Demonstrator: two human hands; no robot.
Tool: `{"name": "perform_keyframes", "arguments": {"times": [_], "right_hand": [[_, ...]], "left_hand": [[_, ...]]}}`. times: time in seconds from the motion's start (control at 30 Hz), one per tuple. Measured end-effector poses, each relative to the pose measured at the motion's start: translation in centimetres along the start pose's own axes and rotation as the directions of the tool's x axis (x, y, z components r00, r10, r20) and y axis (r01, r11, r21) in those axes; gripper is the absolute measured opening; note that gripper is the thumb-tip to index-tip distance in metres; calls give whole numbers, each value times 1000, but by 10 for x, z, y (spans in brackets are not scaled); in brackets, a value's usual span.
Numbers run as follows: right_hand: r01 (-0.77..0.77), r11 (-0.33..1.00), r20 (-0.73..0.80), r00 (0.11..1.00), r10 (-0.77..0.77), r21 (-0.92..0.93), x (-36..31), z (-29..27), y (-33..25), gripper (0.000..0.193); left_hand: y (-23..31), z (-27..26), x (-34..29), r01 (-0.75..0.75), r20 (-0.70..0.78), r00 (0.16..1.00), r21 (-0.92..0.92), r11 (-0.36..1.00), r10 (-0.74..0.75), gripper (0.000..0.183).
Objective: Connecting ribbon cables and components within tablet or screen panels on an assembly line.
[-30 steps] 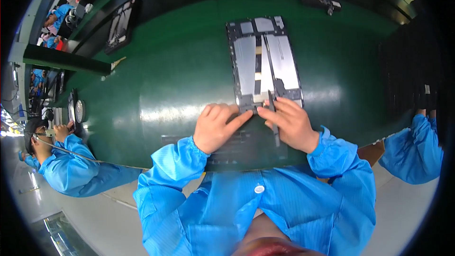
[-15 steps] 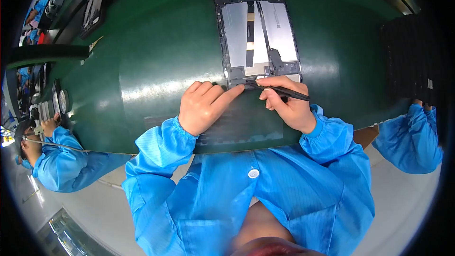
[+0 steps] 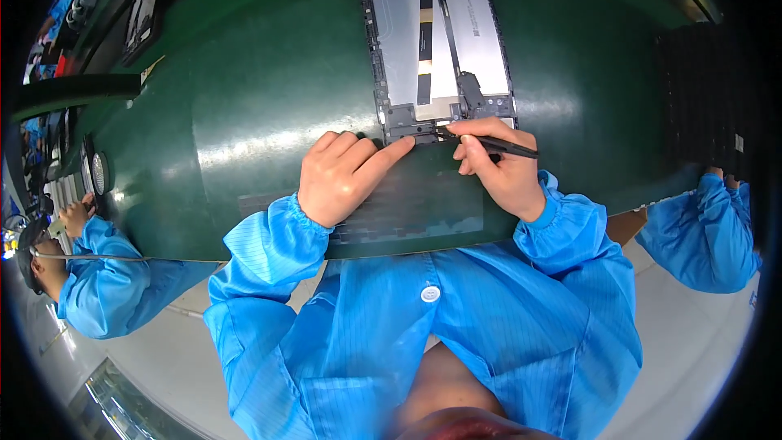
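Note:
An opened tablet lies on the green tabletop with its silver inner plates and black frame showing. A dark ribbon cable runs down its middle, and a thin black strip ending in a small black part lies beside it. Against the tablet's near edge rests the index fingertip of my left hand; its other fingers are bent and nothing is in it. My right hand pinches black tweezers, whose tips reach the tablet's lower strip. What exactly the tips touch is too small to tell.
Another dark device lies at the far left, near a black arm-like bar. A black stack stands at the right. Co-workers in blue sleeves sit at left and right. The table's front edge is by my body.
The tablet appears slightly higher in the view. My left fingertip has slid a little left along its near edge, and the tweezers have shifted slightly right.

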State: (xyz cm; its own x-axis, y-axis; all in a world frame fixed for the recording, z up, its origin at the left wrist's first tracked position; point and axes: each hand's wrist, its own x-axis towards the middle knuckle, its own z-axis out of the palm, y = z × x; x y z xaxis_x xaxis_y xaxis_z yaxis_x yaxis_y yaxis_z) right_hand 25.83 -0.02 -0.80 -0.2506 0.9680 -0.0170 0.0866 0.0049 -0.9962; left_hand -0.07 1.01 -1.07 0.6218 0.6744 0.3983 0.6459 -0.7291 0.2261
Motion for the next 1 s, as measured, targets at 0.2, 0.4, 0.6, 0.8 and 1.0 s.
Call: {"name": "perform_keyframes", "arguments": {"times": [0.2, 0.4, 0.6, 0.8, 1.0], "right_hand": [[16, 999, -62, 998, -18, -33, -3, -2, -2, 16], [113, 994, -35, 993, -113, -3, 2, -1, -4, 21], [302, 947, 155, 946, -284, -109, 10, 9, -2, 23], [246, 948, 184, 960, -210, -201, 9, 7, -11, 24], [-171, 977, 167, 975, 148, 127, 8, -3, -17, 24]], "left_hand": [[4, -2, 0, -4, 1, 1000, -8, 1000, 4, 51], [-2, -5, 0, -53, -76, 996, -19, 998, 52, 48], [-4, -5, 3, -67, -62, 996, -24, 997, 66, 47], [-3, -4, 3, -59, -45, 997, -32, 998, 57, 46], [1, -13, 2, -36, -3, 999, -64, 997, 36, 40]]}}
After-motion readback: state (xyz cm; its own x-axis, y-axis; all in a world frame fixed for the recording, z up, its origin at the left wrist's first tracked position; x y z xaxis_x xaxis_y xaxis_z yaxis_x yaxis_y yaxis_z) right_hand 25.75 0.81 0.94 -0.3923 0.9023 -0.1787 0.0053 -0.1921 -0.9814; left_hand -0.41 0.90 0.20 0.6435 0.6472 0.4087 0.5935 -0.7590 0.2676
